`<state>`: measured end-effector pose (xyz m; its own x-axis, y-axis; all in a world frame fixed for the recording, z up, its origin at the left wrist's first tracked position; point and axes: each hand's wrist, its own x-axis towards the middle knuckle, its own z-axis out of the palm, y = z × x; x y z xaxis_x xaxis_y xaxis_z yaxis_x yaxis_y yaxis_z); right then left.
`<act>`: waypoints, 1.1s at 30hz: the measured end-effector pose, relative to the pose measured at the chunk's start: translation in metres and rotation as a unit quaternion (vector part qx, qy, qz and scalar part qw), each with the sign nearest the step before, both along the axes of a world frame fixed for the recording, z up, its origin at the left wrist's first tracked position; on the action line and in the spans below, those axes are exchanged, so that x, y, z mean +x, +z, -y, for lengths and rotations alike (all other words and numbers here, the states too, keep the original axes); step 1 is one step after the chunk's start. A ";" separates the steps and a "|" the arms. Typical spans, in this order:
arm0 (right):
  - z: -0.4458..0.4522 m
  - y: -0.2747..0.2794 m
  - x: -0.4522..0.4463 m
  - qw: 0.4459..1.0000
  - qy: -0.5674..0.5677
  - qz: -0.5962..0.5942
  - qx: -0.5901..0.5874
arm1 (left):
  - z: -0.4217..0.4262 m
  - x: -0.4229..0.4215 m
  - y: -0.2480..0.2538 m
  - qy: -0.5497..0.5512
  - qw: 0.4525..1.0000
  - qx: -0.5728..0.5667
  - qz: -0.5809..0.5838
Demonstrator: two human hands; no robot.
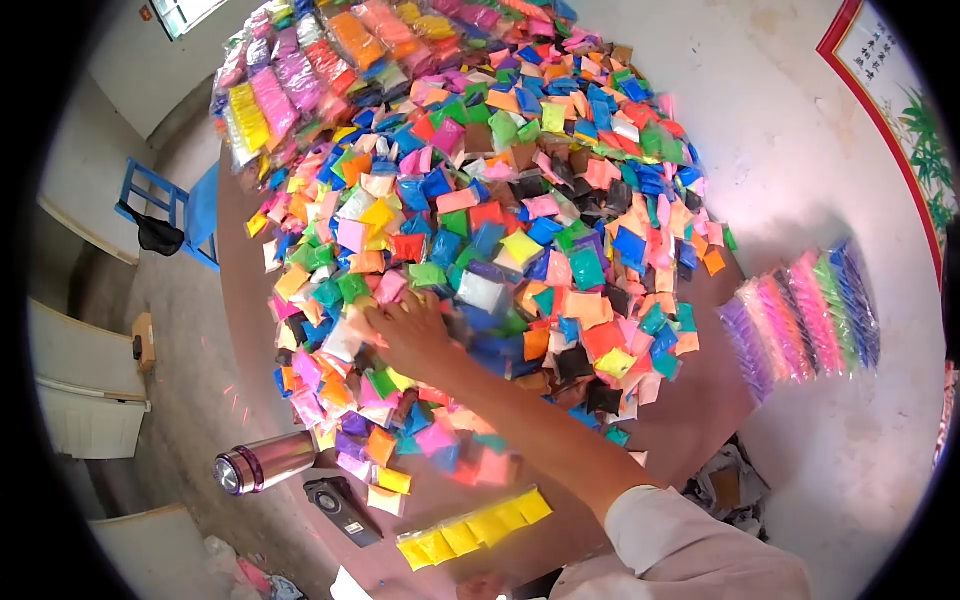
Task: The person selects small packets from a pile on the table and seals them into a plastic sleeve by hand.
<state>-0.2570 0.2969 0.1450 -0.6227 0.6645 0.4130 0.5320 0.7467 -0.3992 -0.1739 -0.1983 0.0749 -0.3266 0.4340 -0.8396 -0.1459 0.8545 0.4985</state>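
Observation:
My right hand (412, 335) reaches from the lower right into a large heap of small coloured packets (485, 292). Its fingers stretch over the heap's left middle, touching or just above a pale packet (345, 338) and a pink packet (389, 286). The hand is slightly blurred, and no packet is plainly gripped. Only a bit of my left hand (482, 587) shows at the bottom edge, its fingers hidden. Just above it on the table lies a joined strip of yellow packets (475, 530).
A metal flask (265, 463) lies on its side beside a black device (342, 510) at the table's left edge. Long bagged bundles (290, 85) are piled at the back. More bright strips (805, 320) rest by the wall. A blue chair (190, 210) stands left.

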 end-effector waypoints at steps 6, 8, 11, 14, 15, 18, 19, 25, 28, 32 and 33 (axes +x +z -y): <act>0.002 0.043 0.069 0.981 0.069 0.165 -0.081 | 0.004 -0.003 -0.004 0.007 1.000 0.007 0.004; -0.014 0.036 0.068 0.967 0.087 0.195 -0.139 | 0.006 -0.003 -0.006 0.010 1.000 0.005 0.006; -0.049 0.001 0.060 0.994 0.107 0.032 -0.020 | 0.005 -0.003 -0.008 0.013 1.000 0.005 0.006; -0.076 -0.011 0.058 0.987 0.064 0.146 0.006 | 0.006 -0.002 -0.009 0.017 1.000 0.001 0.006; -0.078 0.000 0.064 0.975 0.048 0.214 -0.022 | 0.008 -0.001 -0.009 0.018 1.000 0.000 0.006; -0.093 0.010 0.100 0.957 0.017 0.288 -0.034 | 0.009 -0.001 -0.010 0.024 1.000 0.000 0.008; -0.099 0.010 0.115 0.957 0.020 0.289 -0.030 | 0.010 -0.001 -0.010 0.026 1.000 0.000 0.009; -0.109 0.027 0.181 0.923 -0.023 0.383 0.022 | 0.014 0.000 -0.012 0.030 0.999 0.004 0.013; -0.106 0.032 0.207 0.918 -0.036 0.393 0.042 | 0.014 0.000 -0.014 0.032 0.999 0.005 0.014; -0.103 0.030 0.231 0.941 -0.022 0.329 0.077 | 0.012 -0.001 -0.016 0.032 0.999 0.005 0.018; -0.099 0.036 0.231 0.937 -0.015 0.348 0.027 | 0.011 -0.002 -0.016 0.032 0.999 0.005 0.018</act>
